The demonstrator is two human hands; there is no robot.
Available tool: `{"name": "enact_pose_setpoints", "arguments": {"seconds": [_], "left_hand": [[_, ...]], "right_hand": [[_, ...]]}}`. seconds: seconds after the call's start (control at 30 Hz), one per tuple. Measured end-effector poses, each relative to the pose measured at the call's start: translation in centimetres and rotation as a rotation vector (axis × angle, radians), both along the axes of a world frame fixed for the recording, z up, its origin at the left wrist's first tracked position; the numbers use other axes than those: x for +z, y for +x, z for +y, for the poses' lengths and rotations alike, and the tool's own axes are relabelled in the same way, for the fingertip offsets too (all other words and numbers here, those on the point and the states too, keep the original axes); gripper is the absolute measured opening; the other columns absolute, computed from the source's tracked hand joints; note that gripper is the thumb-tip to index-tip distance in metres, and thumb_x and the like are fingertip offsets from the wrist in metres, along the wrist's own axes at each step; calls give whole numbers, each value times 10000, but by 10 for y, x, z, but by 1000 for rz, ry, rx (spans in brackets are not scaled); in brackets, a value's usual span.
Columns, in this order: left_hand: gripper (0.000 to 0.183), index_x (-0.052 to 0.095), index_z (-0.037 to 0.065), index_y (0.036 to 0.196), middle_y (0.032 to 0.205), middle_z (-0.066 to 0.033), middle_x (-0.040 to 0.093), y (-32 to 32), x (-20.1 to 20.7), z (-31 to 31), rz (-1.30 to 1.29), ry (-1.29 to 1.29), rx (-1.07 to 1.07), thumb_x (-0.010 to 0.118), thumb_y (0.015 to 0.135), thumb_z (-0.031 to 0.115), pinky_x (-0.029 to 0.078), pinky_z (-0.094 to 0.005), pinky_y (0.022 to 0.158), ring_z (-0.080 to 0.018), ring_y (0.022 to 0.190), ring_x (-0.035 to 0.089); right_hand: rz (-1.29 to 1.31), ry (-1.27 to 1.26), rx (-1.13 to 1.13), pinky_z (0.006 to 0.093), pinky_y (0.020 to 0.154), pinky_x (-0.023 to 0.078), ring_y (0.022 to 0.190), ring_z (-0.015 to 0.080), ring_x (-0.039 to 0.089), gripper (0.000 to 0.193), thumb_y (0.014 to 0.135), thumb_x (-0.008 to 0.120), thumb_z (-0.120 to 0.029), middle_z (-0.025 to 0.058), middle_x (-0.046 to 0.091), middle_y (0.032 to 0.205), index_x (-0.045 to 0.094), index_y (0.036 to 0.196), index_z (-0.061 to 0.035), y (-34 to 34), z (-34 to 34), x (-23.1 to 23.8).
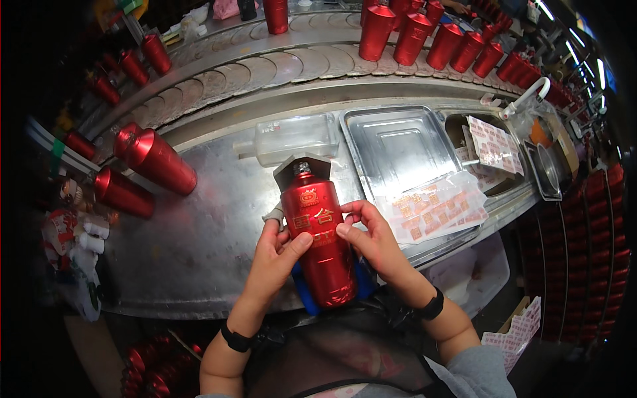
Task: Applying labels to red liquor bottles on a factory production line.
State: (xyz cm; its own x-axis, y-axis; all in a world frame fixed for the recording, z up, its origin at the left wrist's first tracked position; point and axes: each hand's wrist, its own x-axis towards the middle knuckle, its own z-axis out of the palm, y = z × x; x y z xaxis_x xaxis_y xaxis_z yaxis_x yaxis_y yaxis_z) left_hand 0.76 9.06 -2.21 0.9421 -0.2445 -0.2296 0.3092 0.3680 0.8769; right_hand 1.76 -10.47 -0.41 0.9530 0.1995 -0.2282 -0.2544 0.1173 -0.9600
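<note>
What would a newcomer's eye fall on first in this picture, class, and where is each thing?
Probably the shiny red bottle near the centre, with the left hand and right hand at its sides. Next might come the bright metal tray to its right, partly covered by a printed sheet, and the red bottles crowding the conveyor at the upper right.

- Bottle [325,265]: glossy metallic red, gold emblem and lettering on the face.
- State: silvery stopper [302,169] fitted at the neck.
- Pose: reclined, printed face up, neck directed away from the person.
- Location: near edge of the metal worktable [192,255].
</note>
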Motion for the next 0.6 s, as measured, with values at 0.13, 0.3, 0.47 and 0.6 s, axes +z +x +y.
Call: {"name": "enact_pose_setpoints", "arguments": {"seconds": [0.13,0.3,0.47,0.6], "left_hand": [[708,234,30,1461,1273,-146,529,-1,-3,2,-21,34,0,644,898,156,431,-308,983,-172,1150,541],[754,193,25,1451,1242,-155,550,4,5,-5,-19,2,63,666,876,141,470,-319,941,-183,1096,581],[799,175,19,1414,1188,-173,578,7,14,-17,-32,195,107,711,836,146,512,-342,884,-199,1034,618],[876,125,43,1469,1144,-160,597,5,8,-13,-85,221,121,709,824,140,519,-343,873,-202,1032,619]], "right_hand": [[-45,-108,-13,182,658,472,718,59,571,421,868,697,-175,30,521,908,464,1188,-32,-2,4,-6],[40,-126,-41,174,546,421,598,39,518,306,863,682,-192,16,567,846,564,1087,-21,8,-2,-4],[408,396,-312,260,531,488,534,141,581,216,918,541,-210,65,640,779,630,967,-19,32,-39,-17],[241,372,-207,311,700,564,744,163,654,215,868,579,-72,81,641,891,560,1069,4,29,-30,-7]]}}
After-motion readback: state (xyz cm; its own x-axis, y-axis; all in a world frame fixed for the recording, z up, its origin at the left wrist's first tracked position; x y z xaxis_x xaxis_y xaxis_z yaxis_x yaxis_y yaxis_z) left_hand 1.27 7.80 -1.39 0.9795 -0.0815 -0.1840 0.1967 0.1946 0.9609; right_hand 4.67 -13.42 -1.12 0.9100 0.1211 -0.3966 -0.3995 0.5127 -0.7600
